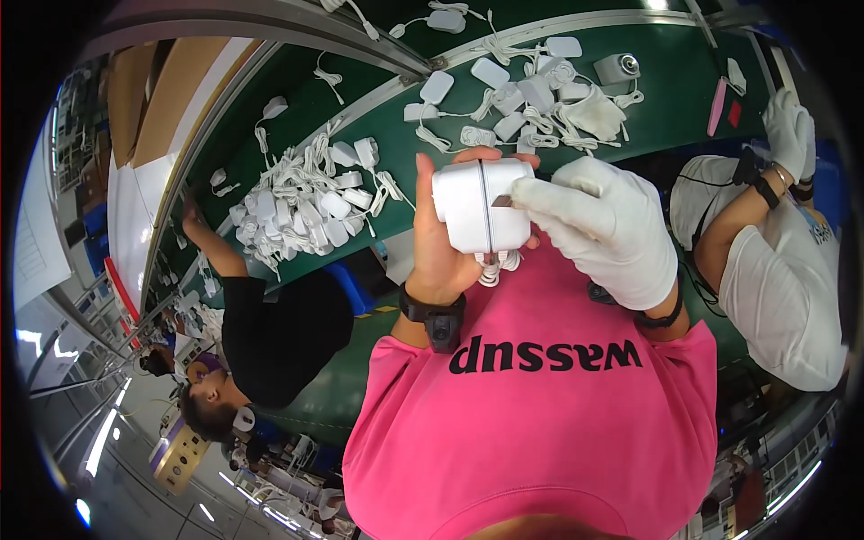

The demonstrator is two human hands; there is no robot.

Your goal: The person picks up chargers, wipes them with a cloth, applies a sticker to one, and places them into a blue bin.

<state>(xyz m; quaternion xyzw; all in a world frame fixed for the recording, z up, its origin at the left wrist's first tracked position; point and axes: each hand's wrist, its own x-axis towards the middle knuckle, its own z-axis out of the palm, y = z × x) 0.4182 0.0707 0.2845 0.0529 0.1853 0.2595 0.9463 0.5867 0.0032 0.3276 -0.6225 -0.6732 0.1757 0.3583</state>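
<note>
My bare left hand [439,256] is wrapped round a white power adapter [463,209] with rounded corners, held up in front of my chest. A thin dark line runs down the adapter's middle, and its coiled white cord [498,265] shows just below it. My right hand [598,220], in a white glove, has its fingertips closed at the adapter's right side. By those fingertips is a small brownish flat patch [502,201]; whether it is a held piece or part of the adapter, I cannot make out.
A large pile of white adapters [301,209] with cords lies left on the green bench [396,135]; another heap [531,94] lies ahead. A white cylinder-ended block [617,68] and a pink strip [717,106] lie right. Co-workers sit left [288,328] and right [778,279].
</note>
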